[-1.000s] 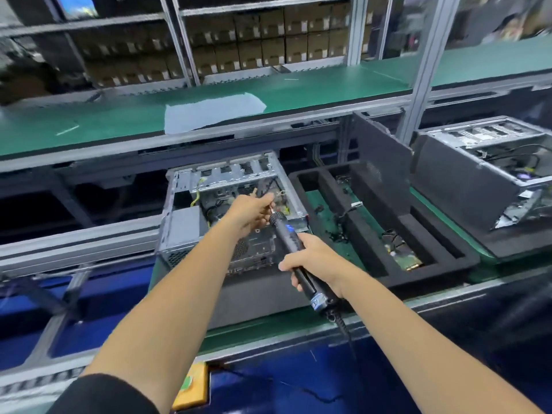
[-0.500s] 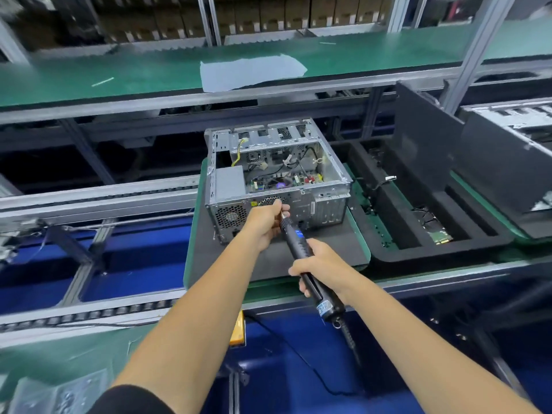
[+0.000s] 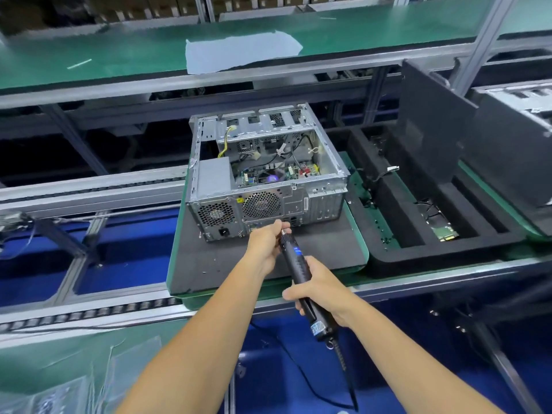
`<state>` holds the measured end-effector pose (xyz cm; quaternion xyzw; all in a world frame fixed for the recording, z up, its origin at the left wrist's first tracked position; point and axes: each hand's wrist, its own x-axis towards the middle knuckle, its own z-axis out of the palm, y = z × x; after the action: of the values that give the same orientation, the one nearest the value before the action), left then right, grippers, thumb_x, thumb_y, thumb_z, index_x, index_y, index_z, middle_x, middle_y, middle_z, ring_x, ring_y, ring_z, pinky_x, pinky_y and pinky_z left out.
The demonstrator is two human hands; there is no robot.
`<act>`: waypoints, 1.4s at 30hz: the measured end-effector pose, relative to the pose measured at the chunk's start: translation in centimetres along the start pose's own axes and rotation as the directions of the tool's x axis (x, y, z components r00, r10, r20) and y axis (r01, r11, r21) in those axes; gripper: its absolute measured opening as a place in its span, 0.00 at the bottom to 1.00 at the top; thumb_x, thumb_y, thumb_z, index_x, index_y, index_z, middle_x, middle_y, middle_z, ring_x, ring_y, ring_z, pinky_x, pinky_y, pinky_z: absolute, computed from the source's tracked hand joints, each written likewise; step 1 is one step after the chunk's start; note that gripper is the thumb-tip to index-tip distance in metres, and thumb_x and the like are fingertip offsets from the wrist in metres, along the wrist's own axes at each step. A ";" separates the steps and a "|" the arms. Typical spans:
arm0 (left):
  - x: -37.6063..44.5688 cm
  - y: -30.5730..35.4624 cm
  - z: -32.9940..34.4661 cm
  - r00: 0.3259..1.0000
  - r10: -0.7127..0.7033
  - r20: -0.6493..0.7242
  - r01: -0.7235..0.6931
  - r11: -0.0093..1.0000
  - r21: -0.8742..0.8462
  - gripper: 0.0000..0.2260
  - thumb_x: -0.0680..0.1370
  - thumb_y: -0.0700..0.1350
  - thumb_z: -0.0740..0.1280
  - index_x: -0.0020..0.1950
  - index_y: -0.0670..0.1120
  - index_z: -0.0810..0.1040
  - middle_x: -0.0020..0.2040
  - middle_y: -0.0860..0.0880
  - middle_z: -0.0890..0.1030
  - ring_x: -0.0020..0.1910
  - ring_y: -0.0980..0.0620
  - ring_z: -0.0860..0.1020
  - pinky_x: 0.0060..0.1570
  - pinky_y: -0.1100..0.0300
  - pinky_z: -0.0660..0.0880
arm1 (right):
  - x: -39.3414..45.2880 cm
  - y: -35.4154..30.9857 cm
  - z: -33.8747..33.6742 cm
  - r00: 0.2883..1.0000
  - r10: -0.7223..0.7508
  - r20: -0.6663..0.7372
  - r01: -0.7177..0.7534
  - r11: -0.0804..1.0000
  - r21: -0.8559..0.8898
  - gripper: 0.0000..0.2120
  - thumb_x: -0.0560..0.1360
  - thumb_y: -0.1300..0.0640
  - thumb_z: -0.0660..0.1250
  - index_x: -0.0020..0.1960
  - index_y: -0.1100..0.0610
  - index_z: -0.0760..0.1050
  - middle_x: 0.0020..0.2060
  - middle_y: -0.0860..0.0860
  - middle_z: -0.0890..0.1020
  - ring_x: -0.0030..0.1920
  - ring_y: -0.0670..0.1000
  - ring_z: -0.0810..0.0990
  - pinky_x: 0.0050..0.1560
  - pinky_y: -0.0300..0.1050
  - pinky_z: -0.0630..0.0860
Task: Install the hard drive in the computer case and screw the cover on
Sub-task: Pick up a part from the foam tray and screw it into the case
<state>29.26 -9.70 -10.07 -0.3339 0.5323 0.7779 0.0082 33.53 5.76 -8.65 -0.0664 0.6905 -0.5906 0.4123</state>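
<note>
The computer case (image 3: 268, 174) stands open at the top, so a hand could come in from above, though cables (image 3: 286, 153) cross the inside toward 12 o'clock and a grey box (image 3: 215, 177) fills the 9 o'clock corner. At 6 o'clock a bare strip of dark mat (image 3: 209, 264) lies free, partly taken by both hands on the screwdriver (image 3: 294, 259). At 3 o'clock a foam tray (image 3: 388, 255) sits just beside the mat, with an upright dark panel (image 3: 430, 124) behind it.
</note>
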 end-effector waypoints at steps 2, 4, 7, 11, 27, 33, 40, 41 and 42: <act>0.3 0.0 0.4 1.000 0.002 -0.013 -0.003 1.000 -0.013 0.11 0.81 0.46 0.62 0.46 0.44 0.81 0.37 0.51 0.82 0.32 0.57 0.76 0.26 0.67 0.72 | 0.5 0.0 -0.3 1.000 -0.003 -0.011 0.003 1.000 0.005 0.26 0.64 0.63 0.74 0.57 0.53 0.67 0.37 0.56 0.76 0.30 0.53 0.76 0.33 0.47 0.77; 0.8 0.0 0.6 1.000 0.008 0.001 -0.008 1.000 -0.022 0.10 0.81 0.44 0.61 0.47 0.44 0.81 0.38 0.51 0.82 0.33 0.56 0.76 0.31 0.65 0.73 | 0.9 0.0 -0.5 1.000 -0.006 -0.023 0.006 1.000 0.011 0.24 0.65 0.66 0.73 0.57 0.54 0.67 0.38 0.57 0.76 0.29 0.53 0.76 0.32 0.47 0.77; 1.5 -0.1 0.7 1.000 -0.002 0.018 0.003 1.000 -0.030 0.10 0.80 0.41 0.60 0.47 0.43 0.81 0.38 0.49 0.81 0.35 0.54 0.75 0.36 0.62 0.71 | 1.6 0.1 -0.6 1.000 0.000 -0.029 0.001 1.000 0.019 0.23 0.66 0.67 0.71 0.56 0.56 0.66 0.39 0.59 0.74 0.28 0.53 0.74 0.31 0.47 0.75; 2.3 -0.4 0.4 1.000 -0.005 0.018 0.006 0.999 -0.035 0.10 0.79 0.41 0.59 0.46 0.43 0.81 0.38 0.49 0.80 0.35 0.54 0.75 0.36 0.62 0.71 | 2.7 0.4 -0.5 1.000 0.006 -0.022 -0.005 0.999 0.035 0.23 0.66 0.67 0.71 0.56 0.55 0.66 0.39 0.59 0.74 0.28 0.53 0.74 0.31 0.47 0.75; 3.8 -0.4 0.6 1.000 0.005 0.020 -0.004 0.999 -0.044 0.11 0.80 0.42 0.60 0.43 0.45 0.81 0.36 0.50 0.81 0.36 0.54 0.77 0.37 0.63 0.72 | 3.7 0.7 -0.9 0.999 -0.007 -0.033 0.009 0.998 0.056 0.24 0.65 0.67 0.72 0.57 0.54 0.68 0.38 0.57 0.76 0.29 0.54 0.76 0.33 0.48 0.77; 3.8 -0.5 0.6 1.000 -0.003 0.015 0.004 0.998 -0.070 0.12 0.80 0.43 0.60 0.42 0.44 0.81 0.34 0.51 0.81 0.35 0.54 0.77 0.36 0.62 0.72 | 3.6 0.6 -0.8 1.000 -0.008 -0.029 0.009 0.999 0.047 0.24 0.66 0.67 0.71 0.57 0.54 0.68 0.38 0.57 0.76 0.30 0.53 0.76 0.32 0.47 0.78; 3.9 -0.4 0.4 1.000 -0.003 0.005 0.003 0.998 -0.065 0.12 0.80 0.41 0.60 0.41 0.44 0.79 0.32 0.51 0.81 0.35 0.54 0.76 0.35 0.62 0.72 | 3.6 0.7 -0.6 1.000 0.004 -0.026 -0.002 0.998 0.065 0.24 0.66 0.67 0.71 0.58 0.55 0.67 0.39 0.57 0.75 0.29 0.53 0.76 0.31 0.46 0.77; 3.9 -0.5 0.3 1.000 -0.003 0.010 0.003 0.999 -0.054 0.11 0.80 0.41 0.60 0.41 0.44 0.80 0.33 0.50 0.81 0.35 0.54 0.76 0.35 0.63 0.72 | 3.6 0.8 -0.5 1.000 0.001 -0.031 0.002 0.998 0.067 0.24 0.66 0.67 0.72 0.58 0.55 0.67 0.39 0.57 0.75 0.29 0.53 0.76 0.31 0.46 0.77; 3.9 -0.5 0.3 1.000 0.002 0.021 -0.001 0.999 -0.045 0.11 0.80 0.42 0.60 0.42 0.44 0.80 0.34 0.50 0.81 0.35 0.54 0.76 0.35 0.63 0.72 | 3.6 0.8 -0.5 0.999 -0.006 -0.037 0.008 0.998 0.068 0.24 0.66 0.67 0.72 0.57 0.54 0.68 0.39 0.56 0.75 0.29 0.53 0.77 0.32 0.47 0.78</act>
<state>26.24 -10.56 -12.53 -0.3255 0.5146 0.7932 0.0057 31.14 4.30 -11.16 -0.0439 0.6770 -0.6165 0.3996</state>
